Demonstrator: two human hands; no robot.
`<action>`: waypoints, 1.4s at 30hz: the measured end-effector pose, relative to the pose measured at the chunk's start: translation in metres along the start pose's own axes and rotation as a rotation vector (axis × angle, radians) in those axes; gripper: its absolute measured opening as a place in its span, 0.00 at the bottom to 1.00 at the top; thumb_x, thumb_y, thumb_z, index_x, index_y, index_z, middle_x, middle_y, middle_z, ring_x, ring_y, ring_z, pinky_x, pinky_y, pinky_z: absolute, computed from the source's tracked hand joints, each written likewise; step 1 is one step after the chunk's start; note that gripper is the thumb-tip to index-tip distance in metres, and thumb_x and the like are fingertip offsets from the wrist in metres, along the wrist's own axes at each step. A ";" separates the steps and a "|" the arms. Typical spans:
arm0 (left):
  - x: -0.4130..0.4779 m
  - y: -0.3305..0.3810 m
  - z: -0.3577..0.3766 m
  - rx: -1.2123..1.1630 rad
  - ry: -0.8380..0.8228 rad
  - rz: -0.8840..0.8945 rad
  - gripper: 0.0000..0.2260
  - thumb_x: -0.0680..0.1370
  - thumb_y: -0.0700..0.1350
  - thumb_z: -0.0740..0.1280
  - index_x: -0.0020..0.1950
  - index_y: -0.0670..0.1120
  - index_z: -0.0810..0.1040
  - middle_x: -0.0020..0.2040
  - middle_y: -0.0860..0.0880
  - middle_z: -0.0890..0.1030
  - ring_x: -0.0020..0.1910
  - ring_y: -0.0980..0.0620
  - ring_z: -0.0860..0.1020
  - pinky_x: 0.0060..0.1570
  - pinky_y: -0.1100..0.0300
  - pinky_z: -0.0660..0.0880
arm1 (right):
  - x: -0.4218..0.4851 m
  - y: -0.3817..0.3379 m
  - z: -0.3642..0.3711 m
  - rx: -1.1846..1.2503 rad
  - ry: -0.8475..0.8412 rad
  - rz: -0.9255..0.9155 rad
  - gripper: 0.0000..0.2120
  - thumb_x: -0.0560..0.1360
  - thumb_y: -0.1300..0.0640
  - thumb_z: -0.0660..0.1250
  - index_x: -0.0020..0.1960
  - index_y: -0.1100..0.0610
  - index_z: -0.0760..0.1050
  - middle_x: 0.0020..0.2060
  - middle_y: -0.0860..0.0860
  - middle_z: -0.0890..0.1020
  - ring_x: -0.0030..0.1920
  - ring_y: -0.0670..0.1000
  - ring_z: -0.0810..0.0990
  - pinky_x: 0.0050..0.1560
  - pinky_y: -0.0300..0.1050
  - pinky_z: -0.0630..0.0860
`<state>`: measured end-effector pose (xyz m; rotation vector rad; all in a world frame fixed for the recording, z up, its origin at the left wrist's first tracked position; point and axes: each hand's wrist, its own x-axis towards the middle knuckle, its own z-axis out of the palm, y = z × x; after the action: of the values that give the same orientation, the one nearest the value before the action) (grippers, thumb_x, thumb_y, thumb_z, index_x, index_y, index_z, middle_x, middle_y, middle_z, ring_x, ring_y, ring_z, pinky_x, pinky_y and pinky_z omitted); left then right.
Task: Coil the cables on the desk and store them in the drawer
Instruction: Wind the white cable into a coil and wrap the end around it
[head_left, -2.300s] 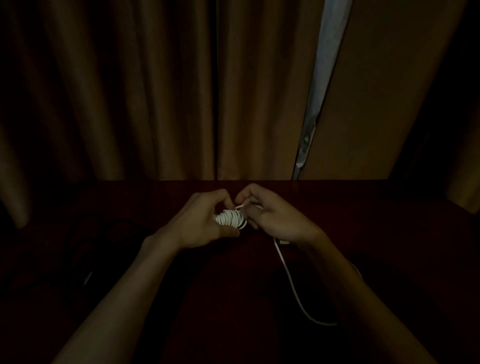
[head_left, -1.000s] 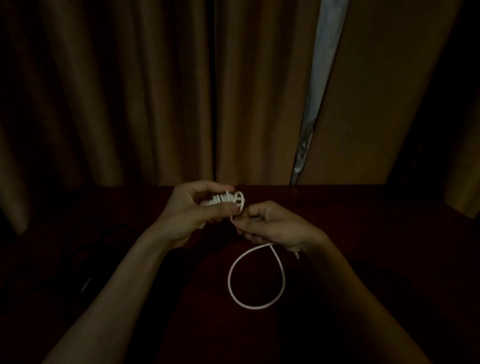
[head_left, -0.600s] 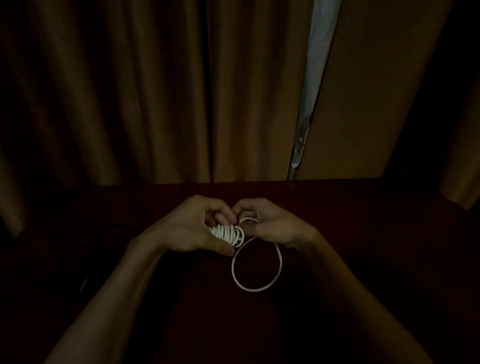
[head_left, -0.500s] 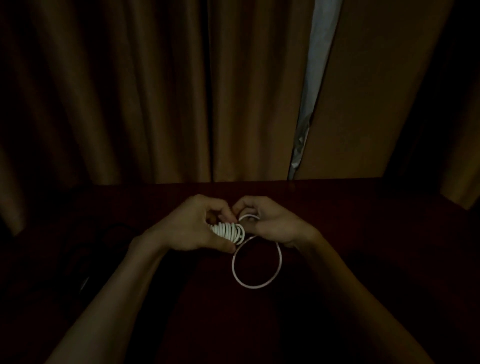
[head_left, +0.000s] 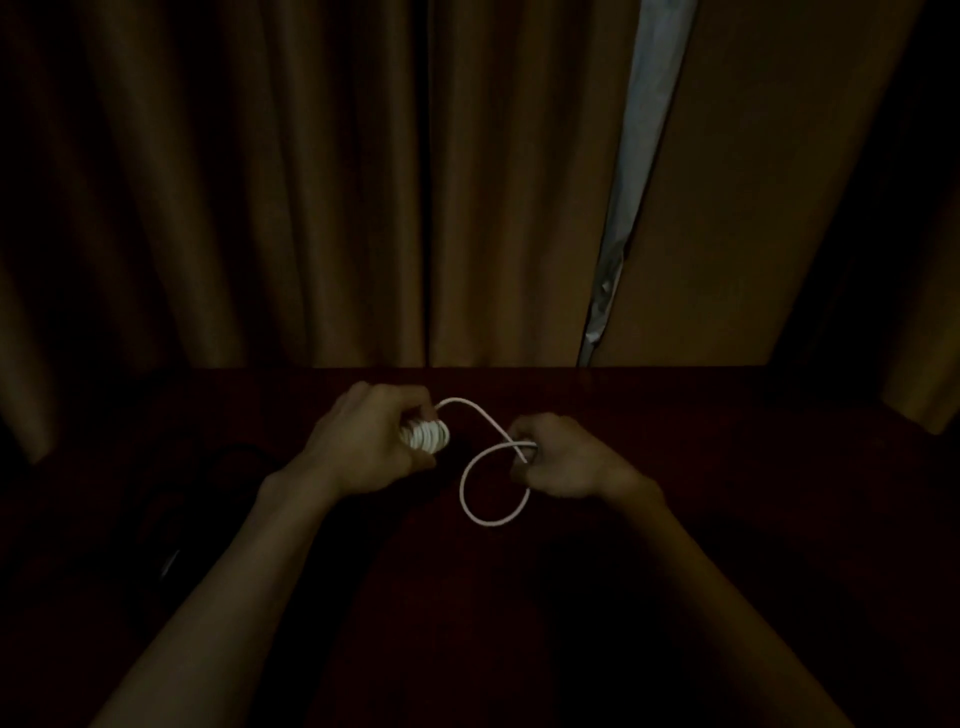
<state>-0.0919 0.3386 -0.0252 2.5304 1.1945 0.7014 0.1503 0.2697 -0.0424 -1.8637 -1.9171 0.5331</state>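
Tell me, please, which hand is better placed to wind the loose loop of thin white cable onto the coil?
Probably the right hand: it pinches the loose loop of thin white cable, while the left hand grips the wound white coil.

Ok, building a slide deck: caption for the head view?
Left hand grips the coiled white cable while right hand pinches its loose looped tail.
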 end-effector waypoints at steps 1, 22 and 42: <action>0.000 -0.001 0.000 0.071 0.033 -0.034 0.17 0.65 0.55 0.80 0.50 0.60 0.78 0.47 0.57 0.82 0.47 0.54 0.81 0.43 0.53 0.80 | 0.001 0.005 0.000 -0.062 0.002 0.057 0.04 0.74 0.54 0.73 0.47 0.48 0.79 0.40 0.47 0.82 0.46 0.51 0.83 0.46 0.44 0.77; 0.000 0.002 0.010 0.096 0.346 0.146 0.19 0.69 0.52 0.79 0.57 0.58 0.77 0.49 0.53 0.83 0.46 0.50 0.82 0.42 0.52 0.80 | -0.010 -0.003 -0.026 0.213 0.358 -0.135 0.16 0.74 0.51 0.76 0.60 0.52 0.79 0.59 0.46 0.77 0.59 0.40 0.76 0.55 0.25 0.68; 0.001 0.032 0.004 -0.256 0.482 0.129 0.20 0.69 0.44 0.81 0.59 0.50 0.82 0.47 0.59 0.83 0.46 0.65 0.81 0.46 0.72 0.75 | -0.010 -0.062 0.007 0.987 0.085 -0.091 0.18 0.84 0.51 0.63 0.42 0.62 0.77 0.27 0.52 0.74 0.22 0.46 0.67 0.24 0.38 0.64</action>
<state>-0.0682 0.3188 -0.0148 2.3043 0.9912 1.4567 0.0948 0.2579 -0.0147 -1.1153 -1.2753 1.0906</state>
